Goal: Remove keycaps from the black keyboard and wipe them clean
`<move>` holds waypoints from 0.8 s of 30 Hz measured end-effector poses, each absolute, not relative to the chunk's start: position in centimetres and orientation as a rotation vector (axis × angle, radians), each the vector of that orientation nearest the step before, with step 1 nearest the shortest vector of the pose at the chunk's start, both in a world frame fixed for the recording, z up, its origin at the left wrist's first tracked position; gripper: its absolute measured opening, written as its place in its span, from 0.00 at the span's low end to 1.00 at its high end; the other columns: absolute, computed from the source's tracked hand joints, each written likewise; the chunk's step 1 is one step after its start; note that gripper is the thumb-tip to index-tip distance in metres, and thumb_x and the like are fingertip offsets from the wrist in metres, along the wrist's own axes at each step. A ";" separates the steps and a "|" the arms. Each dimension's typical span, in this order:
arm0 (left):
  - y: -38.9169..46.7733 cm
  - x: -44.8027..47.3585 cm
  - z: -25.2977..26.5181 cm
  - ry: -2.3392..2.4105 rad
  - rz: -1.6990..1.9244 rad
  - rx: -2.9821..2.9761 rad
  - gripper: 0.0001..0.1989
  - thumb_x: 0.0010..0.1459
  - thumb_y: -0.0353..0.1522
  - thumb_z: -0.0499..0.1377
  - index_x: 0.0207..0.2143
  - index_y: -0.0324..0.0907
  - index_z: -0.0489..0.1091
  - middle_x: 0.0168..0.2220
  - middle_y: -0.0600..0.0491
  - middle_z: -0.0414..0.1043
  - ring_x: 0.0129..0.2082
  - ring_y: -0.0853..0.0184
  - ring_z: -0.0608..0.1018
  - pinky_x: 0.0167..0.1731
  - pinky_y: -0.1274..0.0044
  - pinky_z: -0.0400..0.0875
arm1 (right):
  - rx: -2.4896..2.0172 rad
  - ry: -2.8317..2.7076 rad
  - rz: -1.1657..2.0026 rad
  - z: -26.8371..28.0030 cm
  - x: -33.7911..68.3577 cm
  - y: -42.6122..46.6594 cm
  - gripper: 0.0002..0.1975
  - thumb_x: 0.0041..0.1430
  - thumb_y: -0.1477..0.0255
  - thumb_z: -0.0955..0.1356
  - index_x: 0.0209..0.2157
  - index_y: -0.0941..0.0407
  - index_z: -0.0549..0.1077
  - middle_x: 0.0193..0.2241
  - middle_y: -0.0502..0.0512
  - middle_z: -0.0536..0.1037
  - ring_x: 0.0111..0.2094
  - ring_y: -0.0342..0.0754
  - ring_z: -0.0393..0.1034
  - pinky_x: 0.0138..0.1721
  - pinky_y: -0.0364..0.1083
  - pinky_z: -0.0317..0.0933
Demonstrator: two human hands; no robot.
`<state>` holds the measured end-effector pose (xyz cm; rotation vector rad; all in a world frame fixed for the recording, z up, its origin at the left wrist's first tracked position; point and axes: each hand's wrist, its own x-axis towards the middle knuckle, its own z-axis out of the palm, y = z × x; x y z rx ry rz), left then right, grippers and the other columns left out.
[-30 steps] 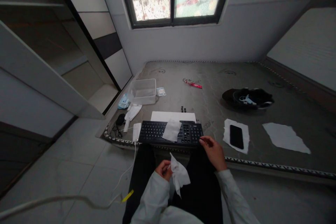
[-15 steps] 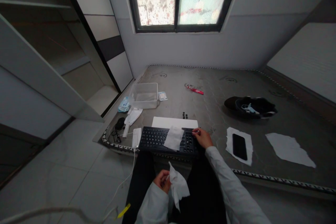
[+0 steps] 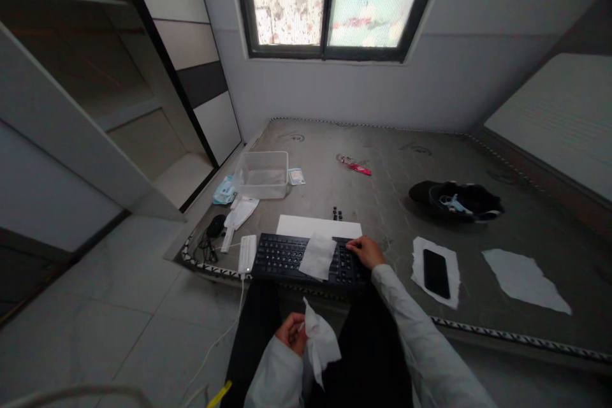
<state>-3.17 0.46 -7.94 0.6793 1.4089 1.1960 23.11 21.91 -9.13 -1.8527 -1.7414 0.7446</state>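
A black keyboard (image 3: 282,256) lies at the near edge of the quilted surface, partly over my lap. A white wipe (image 3: 318,256) is spread across its keys, left of the number pad. My right hand (image 3: 367,251) rests at the upper right of the number pad, thumb and fingers pinched together; what is between the fingertips, if anything, is too small to make out. My left hand (image 3: 292,333) is closed over my lap on a crumpled white wipe (image 3: 322,343) that hangs down. Several loose black keycaps (image 3: 338,213) sit behind a white board (image 3: 310,225).
A phone (image 3: 436,273) lies on a white cloth, beside another cloth (image 3: 526,279) and a black shoe (image 3: 454,200). At left are a clear plastic box (image 3: 262,190), a mouse (image 3: 217,225), and a white power strip (image 3: 247,255) with its cord running down. Farther back lies a red strip (image 3: 354,167).
My right hand has shifted slightly left along the top of the number pad. My left hand still holds the wipe, nearly in place. The view has tilted slightly.
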 end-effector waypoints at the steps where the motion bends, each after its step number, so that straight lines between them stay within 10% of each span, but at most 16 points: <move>1: 0.5 -3.2 -8.0 1.407 1.195 0.666 0.33 0.33 0.61 0.68 0.25 0.41 0.75 0.21 0.51 0.80 0.19 0.70 0.74 0.21 0.81 0.61 | -1.855 -1.752 0.759 -9.2 23.1 22.0 0.07 0.52 0.67 0.72 0.29 0.52 0.83 0.31 0.55 0.85 0.36 0.54 0.78 0.41 0.49 0.67; 24: 0.5 -3.0 -5.2 1.436 1.137 0.683 0.27 0.35 0.57 0.70 0.23 0.44 0.73 0.19 0.54 0.76 0.21 0.67 0.75 0.21 0.80 0.65 | -1.877 -1.618 0.681 -12.9 23.3 21.7 0.10 0.53 0.63 0.71 0.32 0.53 0.83 0.36 0.56 0.85 0.40 0.53 0.78 0.47 0.50 0.67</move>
